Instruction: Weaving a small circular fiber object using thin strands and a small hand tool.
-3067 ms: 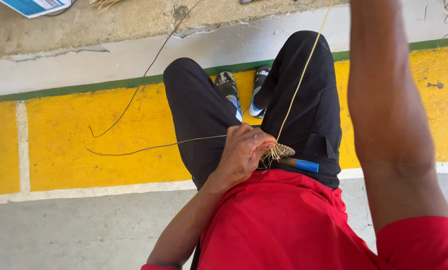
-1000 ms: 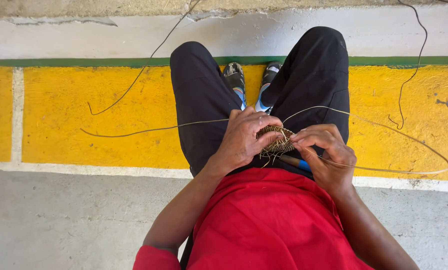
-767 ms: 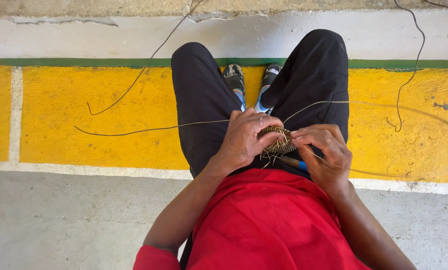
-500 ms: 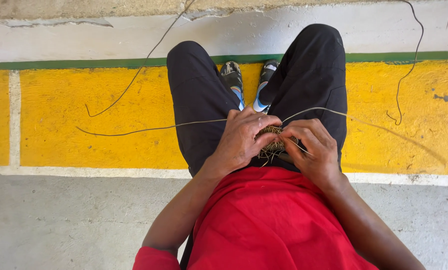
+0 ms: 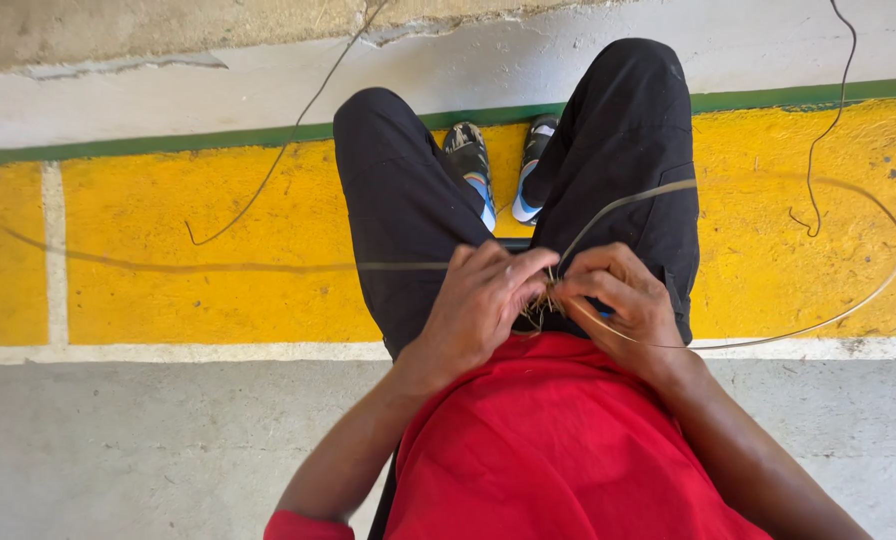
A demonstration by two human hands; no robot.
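Note:
I look down at my lap, red shirt and black trousers. My left hand (image 5: 483,300) and my right hand (image 5: 618,300) meet over a small woven piece of straw-coloured fibre (image 5: 540,308), mostly hidden between the fingers. Both hands pinch it. A long thin strand (image 5: 868,290) runs from my right hand, loops out wide to the right over the yellow floor and curves back over my right thigh. Another strand (image 5: 218,266) stretches left from my left hand. A blue object barely shows under my right hand.
My shoes (image 5: 473,165) rest on a yellow painted band (image 5: 208,300) edged by a green line (image 5: 168,145) and white stripes. A dark wire (image 5: 268,180) trails from the top, another (image 5: 818,170) hangs at the right. Grey concrete (image 5: 148,450) lies near me.
My right arm came down from high up and joined the left hand at the weave. The long strand swung out into a wide loop on the right. The hands closed tighter together.

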